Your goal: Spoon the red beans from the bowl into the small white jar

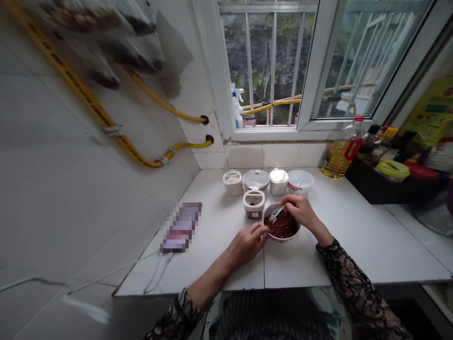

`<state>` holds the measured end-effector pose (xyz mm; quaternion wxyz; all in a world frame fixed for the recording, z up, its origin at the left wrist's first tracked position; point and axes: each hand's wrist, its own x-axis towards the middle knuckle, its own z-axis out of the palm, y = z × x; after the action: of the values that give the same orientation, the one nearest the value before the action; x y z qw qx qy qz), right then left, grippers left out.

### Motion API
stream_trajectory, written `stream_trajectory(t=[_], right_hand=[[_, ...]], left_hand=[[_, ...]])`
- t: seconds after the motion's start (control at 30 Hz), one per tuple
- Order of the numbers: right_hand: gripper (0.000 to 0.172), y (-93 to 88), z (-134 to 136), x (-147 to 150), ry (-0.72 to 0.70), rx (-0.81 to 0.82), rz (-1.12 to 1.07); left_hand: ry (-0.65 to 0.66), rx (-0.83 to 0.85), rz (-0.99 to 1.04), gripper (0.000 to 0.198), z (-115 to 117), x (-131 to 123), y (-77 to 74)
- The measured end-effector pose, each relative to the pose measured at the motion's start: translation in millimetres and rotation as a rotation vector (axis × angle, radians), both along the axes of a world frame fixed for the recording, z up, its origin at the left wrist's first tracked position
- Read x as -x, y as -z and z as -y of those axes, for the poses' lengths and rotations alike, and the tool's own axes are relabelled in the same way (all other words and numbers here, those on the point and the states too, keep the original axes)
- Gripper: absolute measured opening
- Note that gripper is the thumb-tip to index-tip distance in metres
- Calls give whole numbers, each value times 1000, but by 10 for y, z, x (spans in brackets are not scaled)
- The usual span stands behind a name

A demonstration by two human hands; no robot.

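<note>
A bowl [282, 240] with a pale rim and a patterned outside stands on the white counter, filled with dark reddish-brown bits [284, 226]. My left hand [247, 242] has its fingers and thumb closed on the bowl's left rim. From the right, my right hand [300, 210] reaches over the bowl and pinches a small white spoon [273, 218]. The spoon slants down to the left, its tip resting in the dark bits. Right behind the bowl is a small lidded seasoning jar [254, 208] with dark contents.
Behind stand a lidded jar [232, 184], a covered bowl [256, 180], a white jar [279, 182] and a white bowl [300, 183]. A phone [181, 227] with a cable lies left. At right are an oil bottle [339, 153] and a black box [368, 182] of bottles.
</note>
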<state>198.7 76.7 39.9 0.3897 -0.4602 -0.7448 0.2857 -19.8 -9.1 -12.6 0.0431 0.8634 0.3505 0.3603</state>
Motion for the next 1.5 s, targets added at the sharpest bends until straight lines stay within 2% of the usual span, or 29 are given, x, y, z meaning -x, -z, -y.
stream_trajectory(t=[0.2,0.47,0.73,1.03,1.27,1.37,1.5], right_hand=[[22,-48,-2,-11,-52,121,-92],[21,-65,-57,-21,6,294,-288],[22,-71,-40,-28,36,255,-198],[19,-75,-50,-25,36,281,-256],[22,-75,-56,82,45,361,-476],[30,-72,-35,150,63,302,-487],[30,-47,17,220,20,27,-341]], left_hand=[[1,-2,-4,15,-5,2,12],[16,-9,12,15,-3,-4,-20],[21,-46,20,14,-11,-12,-8],[22,-13,15,14,-9,-2,-11],[13,11,16,16,-20,3,29],[21,15,22,18,-22,5,39],[16,-3,16,17,-22,2,32]])
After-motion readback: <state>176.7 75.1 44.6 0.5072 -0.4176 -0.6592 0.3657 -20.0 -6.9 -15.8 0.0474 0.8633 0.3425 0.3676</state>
